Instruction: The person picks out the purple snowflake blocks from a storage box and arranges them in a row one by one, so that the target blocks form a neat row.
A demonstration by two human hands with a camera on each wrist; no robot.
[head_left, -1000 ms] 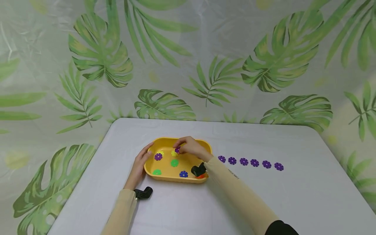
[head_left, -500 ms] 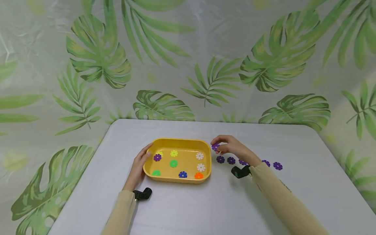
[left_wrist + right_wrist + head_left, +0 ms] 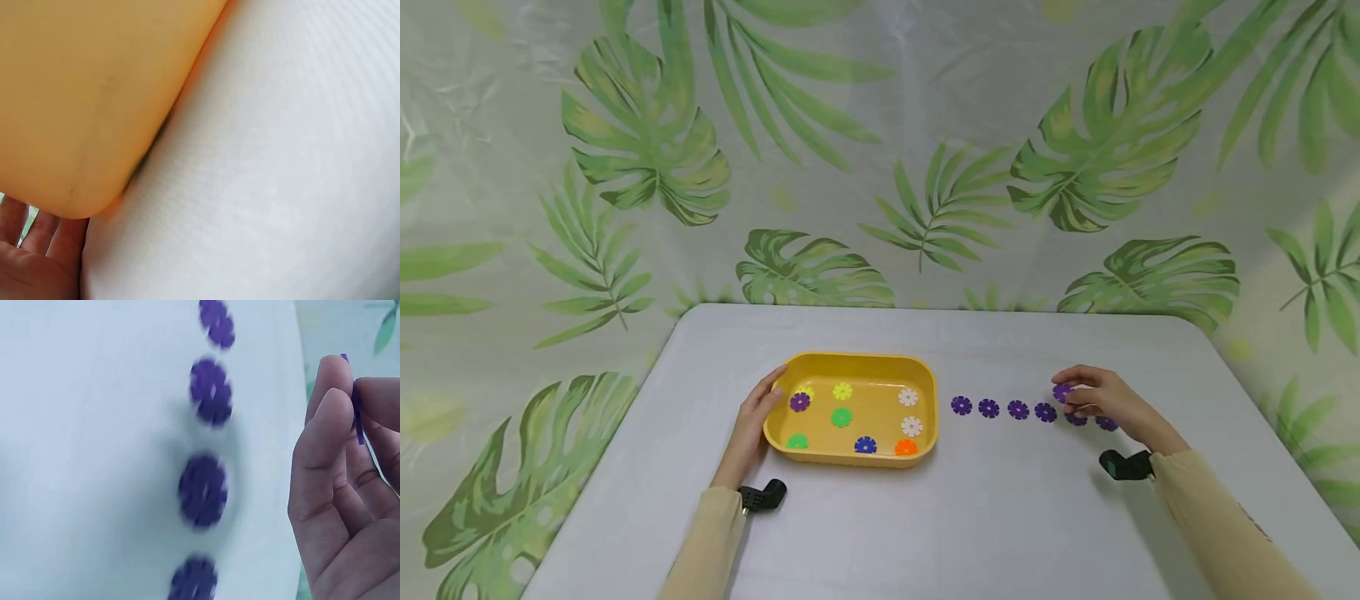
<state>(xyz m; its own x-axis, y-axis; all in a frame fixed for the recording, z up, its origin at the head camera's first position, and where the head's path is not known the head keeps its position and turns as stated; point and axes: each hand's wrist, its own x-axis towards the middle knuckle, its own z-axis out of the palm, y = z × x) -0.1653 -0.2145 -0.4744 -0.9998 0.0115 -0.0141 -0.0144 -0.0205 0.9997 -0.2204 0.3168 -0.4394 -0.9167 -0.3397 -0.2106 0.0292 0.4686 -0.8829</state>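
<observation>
My right hand [image 3: 1108, 404] pinches a purple snowflake disc [image 3: 1062, 392] between thumb and fingertips, above a row on the table. In the right wrist view the held disc [image 3: 358, 415] stands edge-on between the fingertips. Below the hand, several purple discs [image 3: 1018, 409] lie in a line running right from the tray. Some are partly covered by the right hand. My left hand [image 3: 751, 425] grips the left end of the yellow tray [image 3: 857, 459], its thumb and fingertips at the rim. The left wrist view shows its fingers [image 3: 65, 240] against the tray's outer wall.
Inside the tray lie a purple disc [image 3: 800, 402], yellow [image 3: 843, 391], green [image 3: 841, 417], blue [image 3: 865, 445], orange [image 3: 906, 447] and white discs [image 3: 912, 426]. A white cloth covers the table [image 3: 985, 517]. Behind it hangs a leaf-patterned curtain [image 3: 820, 192].
My right hand has carried the purple disc out of the tray and rightward to above the right part of the row. My left hand stays at the tray's left end.
</observation>
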